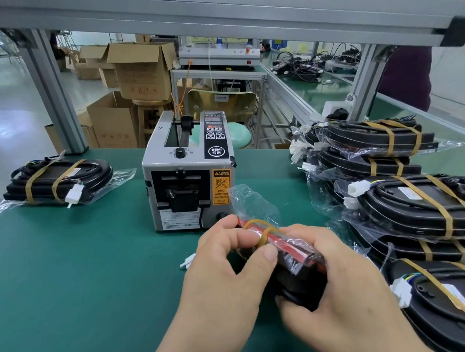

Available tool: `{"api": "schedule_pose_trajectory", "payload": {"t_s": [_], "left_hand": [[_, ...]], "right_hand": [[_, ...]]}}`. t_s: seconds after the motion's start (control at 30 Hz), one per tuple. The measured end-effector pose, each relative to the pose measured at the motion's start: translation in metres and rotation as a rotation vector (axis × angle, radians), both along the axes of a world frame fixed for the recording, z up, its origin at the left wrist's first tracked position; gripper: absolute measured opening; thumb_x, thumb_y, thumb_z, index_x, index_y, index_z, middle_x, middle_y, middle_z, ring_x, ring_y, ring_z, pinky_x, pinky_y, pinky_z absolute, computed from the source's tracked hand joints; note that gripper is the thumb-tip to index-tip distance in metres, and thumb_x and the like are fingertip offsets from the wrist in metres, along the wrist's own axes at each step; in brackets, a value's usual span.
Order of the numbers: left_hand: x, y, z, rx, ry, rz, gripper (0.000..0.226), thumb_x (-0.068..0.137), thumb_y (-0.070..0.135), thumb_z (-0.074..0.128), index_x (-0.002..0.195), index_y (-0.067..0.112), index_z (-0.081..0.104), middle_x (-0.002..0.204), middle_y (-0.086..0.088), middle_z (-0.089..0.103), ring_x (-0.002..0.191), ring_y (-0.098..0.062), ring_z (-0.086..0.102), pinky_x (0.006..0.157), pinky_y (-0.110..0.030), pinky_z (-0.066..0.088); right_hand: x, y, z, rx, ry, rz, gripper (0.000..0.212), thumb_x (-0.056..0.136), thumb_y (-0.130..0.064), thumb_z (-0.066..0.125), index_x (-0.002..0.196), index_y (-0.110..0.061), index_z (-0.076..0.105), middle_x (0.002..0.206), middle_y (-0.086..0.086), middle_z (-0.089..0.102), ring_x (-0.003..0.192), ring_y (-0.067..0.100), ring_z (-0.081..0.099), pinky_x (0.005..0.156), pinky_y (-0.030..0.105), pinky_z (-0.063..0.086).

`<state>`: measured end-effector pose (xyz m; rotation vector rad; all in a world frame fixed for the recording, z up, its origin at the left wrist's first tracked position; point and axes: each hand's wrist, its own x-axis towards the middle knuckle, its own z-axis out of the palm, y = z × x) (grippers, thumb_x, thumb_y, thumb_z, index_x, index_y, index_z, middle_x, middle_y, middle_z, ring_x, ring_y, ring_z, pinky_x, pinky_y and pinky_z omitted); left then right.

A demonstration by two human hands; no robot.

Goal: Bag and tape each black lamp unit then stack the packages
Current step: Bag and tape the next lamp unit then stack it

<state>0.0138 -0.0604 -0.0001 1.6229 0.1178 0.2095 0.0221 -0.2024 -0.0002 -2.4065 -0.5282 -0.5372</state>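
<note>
Between the fingertips of the left hand (pixel 228 264) and right hand (pixel 337 276), a small clear bag (pixel 257 204) with a rubber band (pixel 251 223) is being pinched. A black lamp (pixel 298 285) is lying directly beneath those fingers on the green table (pixel 65 277), near the tape machine (pixel 188 174).

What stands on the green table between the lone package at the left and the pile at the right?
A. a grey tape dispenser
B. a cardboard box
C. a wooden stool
A: the grey tape dispenser stands between the lone package and the pile, just beyond the bagged lamp unit that the left hand and right hand grip.
</note>
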Motion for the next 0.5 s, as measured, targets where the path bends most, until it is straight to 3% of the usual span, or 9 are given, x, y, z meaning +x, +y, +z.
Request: {"api": "schedule_pose_trajectory", "payload": {"t_s": [0.07,0.17,0.23,0.3,0.37,0.5], "left_hand": [[0.0012,-0.0014,-0.0016,-0.034,-0.027,0.008,0.02,0.073,0.039,0.069,0.081,0.021,0.068,0.126,0.028,0.049,0.109,0.015,0.048,0.09,-0.01,0.033],[0.002,-0.0044,-0.0022,0.004,-0.066,0.029,0.051,0.057,0.064,0.074,0.085,0.022,0.067,0.124,0.03,0.044,0.109,0.021,0.043,0.08,0.006,0.029],[0.0049,-0.0071,-0.0038,0.01,-0.061,0.029,0.045,0.058,0.056,0.075,0.085,0.021,0.065,0.125,0.026,0.044,0.108,0.016,0.045,0.08,0.005,0.031],[0.0085,-0.0092,-0.003,-0.03,-0.053,0.021,0.021,0.071,0.033,0.076,0.079,0.017,0.065,0.123,0.019,0.047,0.102,0.018,0.048,0.076,0.006,0.031],[0.0104,-0.0096,-0.0018,-0.05,-0.064,0.023,0.015,0.074,0.028,0.075,0.076,0.016,0.064,0.122,0.017,0.048,0.101,0.018,0.048,0.074,0.008,0.029],[0.0032,-0.0093,-0.0039,0.167,-0.076,0.01,0.063,0.037,0.066,0.067,0.091,0.036,0.053,0.125,0.037,0.033,0.116,0.016,0.034,0.083,0.004,0.025]], "right_hand": [[0.0007,0.0005,-0.0009,0.01,-0.006,0.001,0.069,0.052,-0.035,0.064,0.116,-0.046,0.041,0.111,-0.029,0.056,0.085,0.001,0.06,0.074,0.017,0.045],[0.0008,0.0006,-0.0016,0.01,-0.022,-0.007,0.065,0.055,-0.037,0.062,0.116,-0.044,0.041,0.111,-0.027,0.056,0.083,0.0,0.062,0.074,0.018,0.045],[0.0013,0.0002,-0.0032,0.013,0.001,-0.02,0.063,0.055,-0.039,0.06,0.115,-0.045,0.043,0.11,-0.028,0.057,0.084,0.0,0.061,0.075,0.015,0.044],[0.0021,0.0002,-0.0042,0.032,0.044,-0.038,0.063,0.053,-0.039,0.062,0.113,-0.046,0.045,0.109,-0.031,0.057,0.086,-0.001,0.06,0.076,0.011,0.043],[0.0027,0.0005,-0.0045,0.044,0.071,-0.045,0.063,0.053,-0.04,0.061,0.112,-0.048,0.043,0.108,-0.034,0.056,0.088,-0.003,0.058,0.077,0.008,0.042],[0.0018,-0.002,-0.0009,0.055,0.12,-0.016,0.064,0.052,-0.045,0.058,0.113,-0.053,0.04,0.105,-0.037,0.055,0.09,-0.007,0.057,0.072,0.006,0.043]]}}
